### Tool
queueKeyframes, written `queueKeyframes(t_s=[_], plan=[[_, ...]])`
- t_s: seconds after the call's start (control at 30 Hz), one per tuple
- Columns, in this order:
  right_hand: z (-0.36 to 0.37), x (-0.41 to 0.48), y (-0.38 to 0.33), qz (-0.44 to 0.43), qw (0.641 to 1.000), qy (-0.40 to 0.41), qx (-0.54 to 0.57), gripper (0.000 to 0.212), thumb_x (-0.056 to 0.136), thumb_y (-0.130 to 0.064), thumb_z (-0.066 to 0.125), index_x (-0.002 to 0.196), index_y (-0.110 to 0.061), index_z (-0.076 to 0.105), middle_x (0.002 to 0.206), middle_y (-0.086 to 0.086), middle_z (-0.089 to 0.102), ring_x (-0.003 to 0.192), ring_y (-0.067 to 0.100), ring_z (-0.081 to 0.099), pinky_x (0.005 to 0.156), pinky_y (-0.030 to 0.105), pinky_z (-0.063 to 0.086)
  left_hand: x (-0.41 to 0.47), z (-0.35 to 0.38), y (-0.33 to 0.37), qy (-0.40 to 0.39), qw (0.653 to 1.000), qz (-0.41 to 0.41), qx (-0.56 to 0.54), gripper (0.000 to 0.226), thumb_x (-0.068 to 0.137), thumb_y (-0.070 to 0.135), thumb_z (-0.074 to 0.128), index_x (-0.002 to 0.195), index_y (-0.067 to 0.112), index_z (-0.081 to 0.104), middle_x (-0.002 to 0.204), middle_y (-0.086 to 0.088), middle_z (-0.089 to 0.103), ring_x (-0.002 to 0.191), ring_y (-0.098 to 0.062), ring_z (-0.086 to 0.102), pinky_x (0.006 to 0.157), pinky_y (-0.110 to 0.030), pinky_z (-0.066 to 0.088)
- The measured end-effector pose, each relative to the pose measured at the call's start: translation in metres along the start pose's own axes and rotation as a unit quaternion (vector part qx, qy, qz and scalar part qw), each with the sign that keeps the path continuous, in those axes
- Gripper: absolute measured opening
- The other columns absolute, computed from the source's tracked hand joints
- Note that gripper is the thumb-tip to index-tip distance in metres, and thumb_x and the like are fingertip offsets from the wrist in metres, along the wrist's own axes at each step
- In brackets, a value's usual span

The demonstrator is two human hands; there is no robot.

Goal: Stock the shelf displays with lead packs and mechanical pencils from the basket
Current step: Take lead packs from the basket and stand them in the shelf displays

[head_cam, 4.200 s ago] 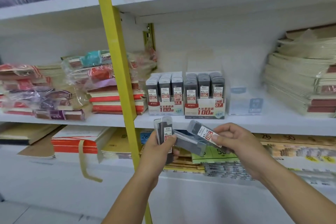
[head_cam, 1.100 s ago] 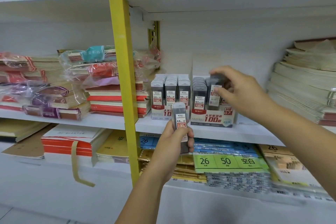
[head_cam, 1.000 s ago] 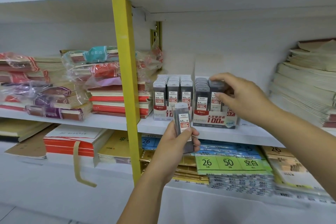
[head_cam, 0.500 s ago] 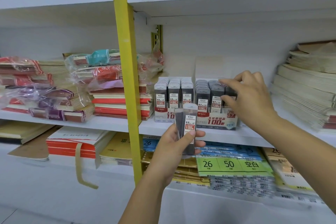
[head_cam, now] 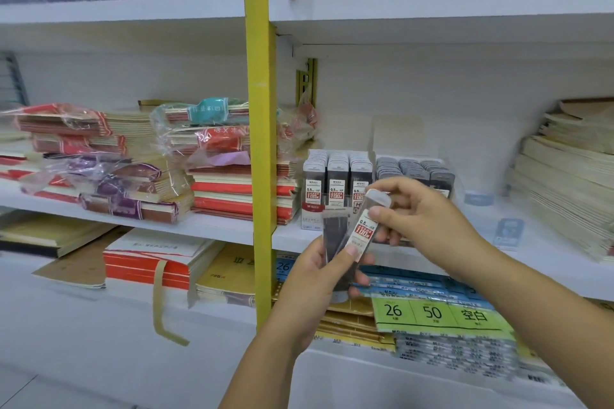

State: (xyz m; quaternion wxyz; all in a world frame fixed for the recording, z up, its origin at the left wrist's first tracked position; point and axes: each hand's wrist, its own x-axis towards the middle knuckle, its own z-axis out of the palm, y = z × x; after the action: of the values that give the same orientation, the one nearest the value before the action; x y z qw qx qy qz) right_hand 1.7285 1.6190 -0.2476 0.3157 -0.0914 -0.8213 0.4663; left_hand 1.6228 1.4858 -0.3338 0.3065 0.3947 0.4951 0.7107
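Since the 0.5 lead pack [head_cam: 363, 230] looks light, stiff and slick, the left hand [head_cam: 317, 280] grips its base while the right hand [head_cam: 423, 221] pinches its top.

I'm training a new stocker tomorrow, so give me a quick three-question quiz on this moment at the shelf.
1. True or false: both the left hand and the right hand touch the front lead pack.
2. Its label reads: A) 0.5 B) 0.7 C) 0.9
3. Where on the shelf do packs with that same size on their labels stand?

Key
1. True: the left thumb presses on it and the right hand pinches its upper end.
2. A.
3. In the display box nearest the yellow upright.
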Motion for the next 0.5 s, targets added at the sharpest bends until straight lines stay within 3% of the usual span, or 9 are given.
queueKeyframes(t_s=[0.07, 0.17, 0.3, 0.37, 0.5], plan=[[-0.002, 0.006, -0.004, -0.008, 1.0, 0.018, 0.011, 0.024, 0.09, -0.003, 0.062, 0.105, -0.022, 0.061, 0.082, -0.001, 0.074, 0.063, 0.017, 0.066, 0.054, 0.023, 0.051, -0.001, -0.008, 0.001, 0.014, 1.0, -0.008, -0.011, 0.035, 0.092, 0.044, 0.062, 0.125, 0.031, 0.062, 0.11, -0.005, 0.076, 0.079, -0.012, 0.069, 0.066, -0.024, 0.054], [-0.004, 0.017, -0.014, -0.055, 0.997, 0.053, -0.016, 0.024, 0.094, -0.006, 0.057, 0.102, -0.028, 0.06, 0.081, -0.002, 0.072, 0.068, 0.014, 0.068, 0.059, 0.02, 0.054, 0.001, -0.02, 0.001, 0.052, 0.999, -0.012, -0.003, 0.023, 0.104, 0.033, 0.049, 0.123, 0.024, 0.058, 0.106, -0.002, 0.077, 0.078, -0.013, 0.07, 0.064, -0.024, 0.054], [-0.005, 0.038, -0.029, -0.158, 0.959, 0.112, -0.205, 0.016, 0.095, -0.02, 0.057, 0.102, -0.034, 0.058, 0.088, -0.01, 0.067, 0.079, 0.01, 0.065, 0.066, 0.029, 0.056, 0.003, -0.033, 0.002, 0.09, 0.996, -0.008, 0.023, 0.02, 0.107, 0.028, 0.044, 0.121, 0.024, 0.057, 0.098, 0.002, 0.078, 0.076, -0.011, 0.072, 0.063, -0.02, 0.055], [-0.002, 0.048, -0.033, -0.187, 0.937, 0.103, -0.276, 0.017, 0.096, -0.024, 0.056, 0.106, -0.037, 0.056, 0.091, -0.015, 0.065, 0.08, 0.003, 0.062, 0.063, 0.023, 0.052, 0.004, -0.037, 0.003, 0.101, 0.995, -0.004, 0.026, 0.019, 0.106, 0.028, 0.044, 0.121, 0.026, 0.057, 0.097, 0.001, 0.078, 0.079, -0.013, 0.074, 0.065, -0.022, 0.056], [0.004, 0.067, -0.028, -0.189, 0.902, 0.055, -0.385, 0.022, 0.096, -0.025, 0.054, 0.116, -0.032, 0.057, 0.1, -0.007, 0.062, 0.083, 0.004, 0.053, 0.066, 0.017, 0.039, 0.006, -0.042, 0.003, 0.122, 0.992, 0.005, 0.016, 0.017, 0.105, 0.027, 0.048, 0.117, 0.027, 0.06, 0.096, 0.0, 0.077, 0.086, -0.017, 0.075, 0.07, -0.025, 0.059]])
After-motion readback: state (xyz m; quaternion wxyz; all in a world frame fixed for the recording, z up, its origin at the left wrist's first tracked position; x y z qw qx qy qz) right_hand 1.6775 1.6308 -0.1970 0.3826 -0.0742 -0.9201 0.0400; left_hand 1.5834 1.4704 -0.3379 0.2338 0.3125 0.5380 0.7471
